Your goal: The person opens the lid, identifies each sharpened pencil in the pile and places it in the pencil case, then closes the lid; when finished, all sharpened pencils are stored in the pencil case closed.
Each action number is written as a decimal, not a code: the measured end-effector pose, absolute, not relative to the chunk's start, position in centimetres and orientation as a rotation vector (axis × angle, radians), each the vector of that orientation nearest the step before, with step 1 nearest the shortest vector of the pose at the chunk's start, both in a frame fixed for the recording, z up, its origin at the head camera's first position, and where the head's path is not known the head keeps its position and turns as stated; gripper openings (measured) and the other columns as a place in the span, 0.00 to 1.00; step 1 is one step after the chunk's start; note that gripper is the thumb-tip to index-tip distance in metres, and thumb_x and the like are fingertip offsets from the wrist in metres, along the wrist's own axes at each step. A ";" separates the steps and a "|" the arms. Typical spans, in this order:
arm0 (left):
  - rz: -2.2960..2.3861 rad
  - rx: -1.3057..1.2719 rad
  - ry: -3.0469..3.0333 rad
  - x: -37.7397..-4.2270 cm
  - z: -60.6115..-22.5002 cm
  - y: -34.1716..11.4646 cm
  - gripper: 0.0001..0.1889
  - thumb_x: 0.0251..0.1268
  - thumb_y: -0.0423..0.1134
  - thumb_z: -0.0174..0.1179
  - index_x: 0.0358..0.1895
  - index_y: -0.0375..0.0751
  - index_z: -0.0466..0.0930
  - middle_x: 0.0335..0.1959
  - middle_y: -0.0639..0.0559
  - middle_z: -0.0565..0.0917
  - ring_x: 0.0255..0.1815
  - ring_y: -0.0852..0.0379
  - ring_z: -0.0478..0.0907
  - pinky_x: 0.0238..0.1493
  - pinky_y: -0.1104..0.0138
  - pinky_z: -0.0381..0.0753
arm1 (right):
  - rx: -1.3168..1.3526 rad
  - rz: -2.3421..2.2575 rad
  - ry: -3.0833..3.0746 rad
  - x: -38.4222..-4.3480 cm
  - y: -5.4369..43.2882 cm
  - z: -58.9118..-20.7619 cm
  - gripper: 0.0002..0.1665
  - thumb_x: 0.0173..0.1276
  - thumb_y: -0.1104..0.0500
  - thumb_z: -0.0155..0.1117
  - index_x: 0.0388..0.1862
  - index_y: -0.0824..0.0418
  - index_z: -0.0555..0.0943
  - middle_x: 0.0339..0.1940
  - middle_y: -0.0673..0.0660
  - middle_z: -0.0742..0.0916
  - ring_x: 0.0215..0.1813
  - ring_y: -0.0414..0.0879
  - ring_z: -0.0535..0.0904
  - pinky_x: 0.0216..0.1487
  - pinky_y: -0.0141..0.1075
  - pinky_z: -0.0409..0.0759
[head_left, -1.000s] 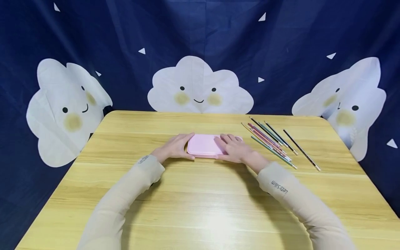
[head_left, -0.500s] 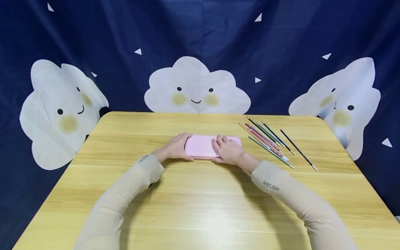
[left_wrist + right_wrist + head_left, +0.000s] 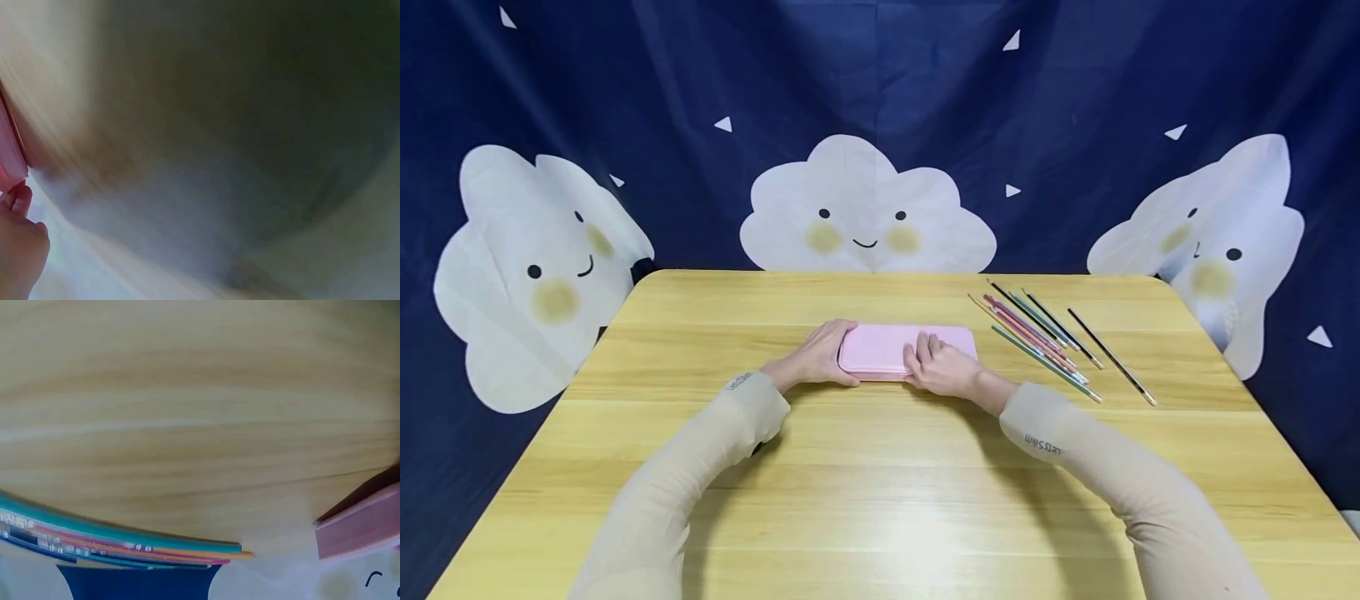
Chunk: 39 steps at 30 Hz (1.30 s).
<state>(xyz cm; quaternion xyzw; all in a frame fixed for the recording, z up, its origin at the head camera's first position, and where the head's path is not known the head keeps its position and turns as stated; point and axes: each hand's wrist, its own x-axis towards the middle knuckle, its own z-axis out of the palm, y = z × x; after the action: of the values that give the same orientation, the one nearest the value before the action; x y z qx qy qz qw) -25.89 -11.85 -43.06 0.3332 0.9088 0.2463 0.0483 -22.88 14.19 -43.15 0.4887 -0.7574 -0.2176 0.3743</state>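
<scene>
A pink, flat, rounded pencil case (image 3: 880, 343) lies on the wooden table. My left hand (image 3: 817, 354) grips its left end, thumb along the front and fingers at the back corner. In the left wrist view, the end of the case (image 3: 9, 153) meets the fingers of a hand (image 3: 22, 250). My right hand (image 3: 946, 367) is at the front edge, right of the middle, its fingers curled over the top and its thumb low at the front side. What lies under that thumb is hidden. In the right wrist view only a corner of the case (image 3: 356, 528) shows.
Several pencils (image 3: 1033, 329) lie in a loose bunch to the right of the case. One dark pencil (image 3: 1112, 357) lies apart, farther right. Behind the table (image 3: 880, 500) hangs a dark blue curtain (image 3: 925, 83) with white clouds.
My right hand has slid left along the case's front edge, and its fingers have curled in more. My left hand stays on the left end. The whole view has shifted slightly.
</scene>
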 end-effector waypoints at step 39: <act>0.737 0.728 2.789 -26.2 -42.5 -11.9 0.73 0.28 0.57 0.75 0.70 0.31 0.28 0.62 0.47 0.68 0.61 0.44 0.59 0.59 0.50 0.55 | 0.562 0.840 -2.597 -27.1 20.0 -40.2 0.26 0.67 0.67 0.53 0.62 0.71 0.60 0.44 0.71 0.78 0.44 0.60 0.76 0.47 0.51 0.73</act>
<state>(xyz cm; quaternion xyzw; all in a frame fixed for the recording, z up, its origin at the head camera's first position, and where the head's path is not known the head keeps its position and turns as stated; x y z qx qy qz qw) -26.17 -11.88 -42.53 0.2438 0.9342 0.2468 0.0829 -27.07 20.00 -40.17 0.1984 -0.9173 0.2968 0.1764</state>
